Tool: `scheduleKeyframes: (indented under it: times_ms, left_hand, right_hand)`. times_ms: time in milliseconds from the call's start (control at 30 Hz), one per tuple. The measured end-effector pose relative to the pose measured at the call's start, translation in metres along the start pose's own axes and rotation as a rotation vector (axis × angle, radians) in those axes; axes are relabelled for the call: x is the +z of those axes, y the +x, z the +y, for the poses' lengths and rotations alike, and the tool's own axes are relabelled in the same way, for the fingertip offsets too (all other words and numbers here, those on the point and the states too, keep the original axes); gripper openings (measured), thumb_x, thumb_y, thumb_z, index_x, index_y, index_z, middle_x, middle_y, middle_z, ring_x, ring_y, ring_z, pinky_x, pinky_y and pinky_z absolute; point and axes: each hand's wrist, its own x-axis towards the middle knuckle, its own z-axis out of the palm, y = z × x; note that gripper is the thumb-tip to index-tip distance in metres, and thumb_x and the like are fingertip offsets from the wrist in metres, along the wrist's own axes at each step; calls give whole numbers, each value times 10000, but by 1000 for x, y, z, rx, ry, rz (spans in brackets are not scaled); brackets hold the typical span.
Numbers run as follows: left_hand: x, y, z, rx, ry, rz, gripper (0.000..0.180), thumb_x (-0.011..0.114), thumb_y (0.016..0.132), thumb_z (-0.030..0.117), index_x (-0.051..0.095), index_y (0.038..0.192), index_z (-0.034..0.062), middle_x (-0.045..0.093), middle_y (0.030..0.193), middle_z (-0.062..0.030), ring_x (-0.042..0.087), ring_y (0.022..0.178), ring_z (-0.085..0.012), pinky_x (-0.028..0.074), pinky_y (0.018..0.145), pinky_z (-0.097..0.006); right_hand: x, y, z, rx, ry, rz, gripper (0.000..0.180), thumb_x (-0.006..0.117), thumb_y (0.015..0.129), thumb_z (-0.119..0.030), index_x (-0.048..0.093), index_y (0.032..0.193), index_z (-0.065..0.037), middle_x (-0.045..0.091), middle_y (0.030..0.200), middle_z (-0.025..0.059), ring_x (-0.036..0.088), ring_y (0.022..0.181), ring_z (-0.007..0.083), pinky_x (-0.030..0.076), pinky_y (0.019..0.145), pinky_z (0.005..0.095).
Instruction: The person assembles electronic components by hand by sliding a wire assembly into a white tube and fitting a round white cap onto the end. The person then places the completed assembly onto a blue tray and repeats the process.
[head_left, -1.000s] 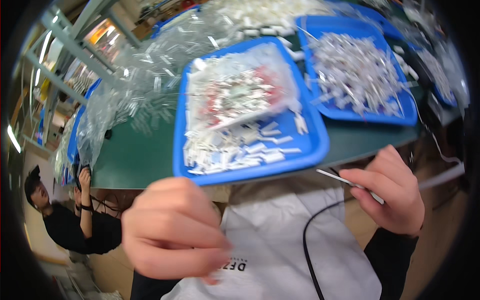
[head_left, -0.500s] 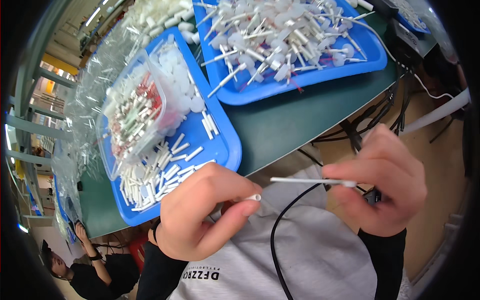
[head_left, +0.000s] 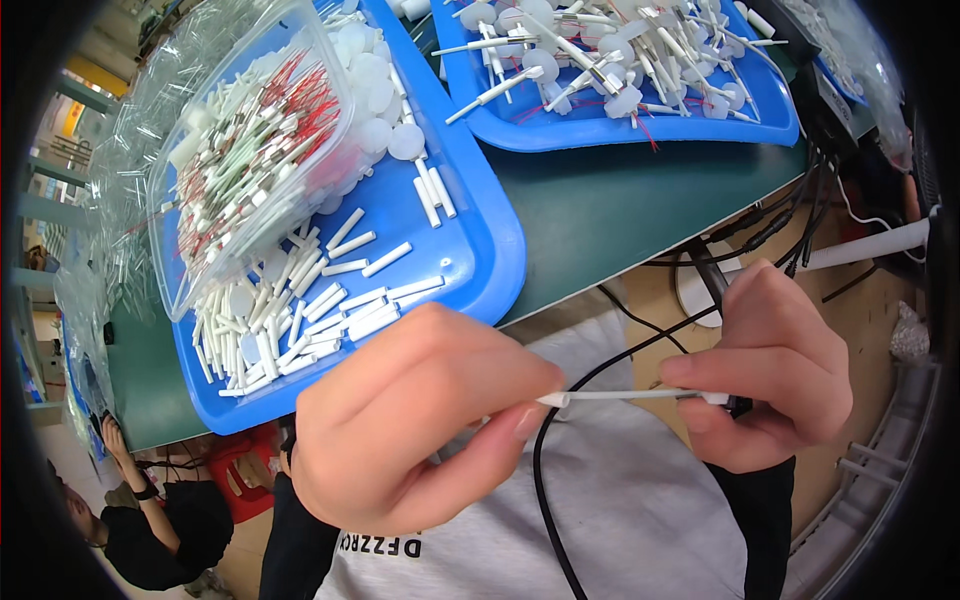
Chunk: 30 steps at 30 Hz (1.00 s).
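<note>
A short white tube (head_left: 553, 399) is pinched between thumb and forefinger of my left hand (head_left: 430, 430), its open end facing right. My right hand (head_left: 775, 370) is closed on a thin white rod (head_left: 630, 395) with a thicker white end piece (head_left: 714, 398). The rod lies level between both hands, its left tip at the tube's mouth and apparently inside; how deep is hidden. Left of my hands, a blue tray (head_left: 497, 270) holds many loose white tubes (head_left: 280, 330), translucent discs (head_left: 406, 142) and a transparent plastic box (head_left: 345, 120) full of small parts with red wires.
A second blue tray (head_left: 640, 139) heaped with rods and discs stands farther back on the green table (head_left: 590, 215). A black cable (head_left: 540, 470) runs across my lap. Plastic bags (head_left: 130, 170) lie at the far left. Another person (head_left: 160, 530) sits at lower left.
The tube and the rod, apart before, now meet in line. My left hand has moved right toward the rod. The view has shifted, so the trays appear displaced.
</note>
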Motion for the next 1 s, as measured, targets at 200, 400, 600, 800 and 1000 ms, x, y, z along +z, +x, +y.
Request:
scheduleKeyframes:
  times_ms: [200,400,600,800,1000]
  left_hand:
    - [1,-2,0,-12,21,-1,229,595,697,-108,615,916,-46,671,819,-138,589,687,-185,442,612,-262]
    - [2,-1,1,2,64,12,242,600,669,-124,626,897,-47,675,814,-136,597,667,-188,445,598,-259]
    - [4,-3,2,-24,116,10,248,616,636,-135,642,868,-53,672,800,-135,609,637,-191,454,569,-262]
    - [6,-4,6,-56,145,-4,253,656,629,-145,651,867,-58,666,800,-132,616,627,-184,468,539,-255]
    - [9,-5,5,-52,117,34,255,683,630,-132,662,872,-55,662,794,-136,630,635,-179,478,524,-249]
  right_hand:
    - [-7,0,-3,-19,-63,35,191,673,711,-79,683,872,23,494,669,23,375,549,142,256,491,293]
    - [-2,0,-1,-30,-72,5,181,682,728,-94,678,869,18,509,666,24,385,545,139,264,486,284]
    - [-4,-1,-1,-95,-107,-63,171,677,718,-57,683,869,22,508,671,21,387,550,141,249,472,280]
    - [1,1,-6,-154,-192,-20,196,721,700,-56,699,883,11,493,670,9,405,563,147,269,465,286]
    - [8,-1,-6,-220,-220,33,219,775,714,-117,713,890,-3,493,664,-2,415,554,146,274,459,281]
